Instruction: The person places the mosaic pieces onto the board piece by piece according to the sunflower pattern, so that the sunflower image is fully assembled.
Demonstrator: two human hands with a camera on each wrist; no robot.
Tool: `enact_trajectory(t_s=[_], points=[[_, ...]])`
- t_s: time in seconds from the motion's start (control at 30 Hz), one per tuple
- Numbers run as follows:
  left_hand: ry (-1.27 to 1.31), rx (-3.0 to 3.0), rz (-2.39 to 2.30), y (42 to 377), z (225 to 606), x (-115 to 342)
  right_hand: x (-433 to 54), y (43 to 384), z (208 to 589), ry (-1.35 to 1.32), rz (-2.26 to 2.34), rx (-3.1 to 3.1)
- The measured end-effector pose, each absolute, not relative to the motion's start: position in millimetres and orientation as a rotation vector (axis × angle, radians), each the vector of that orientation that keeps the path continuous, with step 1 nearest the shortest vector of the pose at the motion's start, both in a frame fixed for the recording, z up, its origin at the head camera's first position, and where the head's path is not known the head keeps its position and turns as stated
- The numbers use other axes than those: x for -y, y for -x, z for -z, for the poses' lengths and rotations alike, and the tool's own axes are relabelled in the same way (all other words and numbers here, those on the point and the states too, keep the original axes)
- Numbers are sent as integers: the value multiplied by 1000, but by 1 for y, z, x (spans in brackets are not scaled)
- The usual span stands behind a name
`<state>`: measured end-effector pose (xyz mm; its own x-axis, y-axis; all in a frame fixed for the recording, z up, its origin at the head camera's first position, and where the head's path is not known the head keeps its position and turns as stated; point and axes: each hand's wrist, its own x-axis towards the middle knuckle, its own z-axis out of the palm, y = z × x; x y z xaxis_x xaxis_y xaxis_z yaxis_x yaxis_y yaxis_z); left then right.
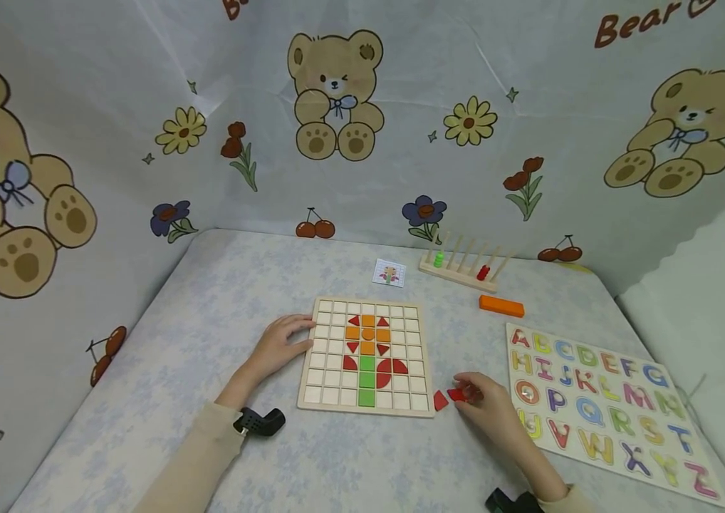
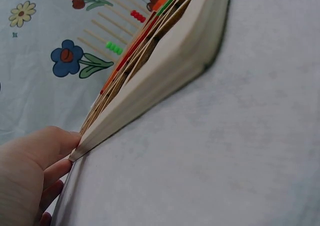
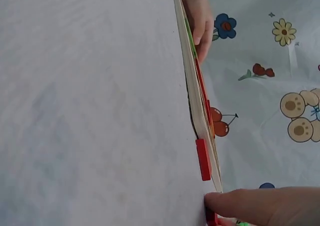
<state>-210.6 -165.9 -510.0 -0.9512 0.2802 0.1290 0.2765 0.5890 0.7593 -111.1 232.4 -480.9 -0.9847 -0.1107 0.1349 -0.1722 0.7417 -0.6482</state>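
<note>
A wooden mosaic board [image 1: 330,397] lies on the table, set with orange, red and green pieces that form a flower figure. At its left edge, my left hand [image 1: 280,343] touches the frame with relaxed thumb and fingers; the left wrist view shows this hand [image 2: 35,166] against the board's rim [image 2: 145,105]. Just beyond the lower right corner, my right hand [image 1: 489,410] pinches a small red piece [image 1: 456,394], its shape partly hidden by fingers. Another red piece [image 1: 441,400] lies flat between that hand and the board.
Behind the board lies a small picture card [image 1: 389,273]. To its right stand a wooden peg rack [image 1: 459,274] with green and red beads and an orange block [image 1: 501,306]. A letter puzzle board [image 1: 606,406] fills the right side. Patterned cloth [image 1: 350,192] hangs behind.
</note>
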Motion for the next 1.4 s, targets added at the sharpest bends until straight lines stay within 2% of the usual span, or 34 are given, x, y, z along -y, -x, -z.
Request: enact_trajectory(t_s=[0.3, 0.7, 1.1, 1.23, 1.4], points=[[-502, -2802, -1334, 210, 511, 166, -230, 120, 487, -71, -1034, 2856], [-519, -2821, -1321, 210, 512, 167, -244, 113, 486, -422, -1088, 2801], [-527, -2822, -1331, 212, 512, 165, -242, 120, 481, -438, -1003, 2773], [-518, -2823, -1334, 212, 511, 166, -224, 135, 464, -438, -1043, 2730], [-519, -2813, -1331, 212, 510, 166, -168, 151, 450, -547, -1205, 2713]])
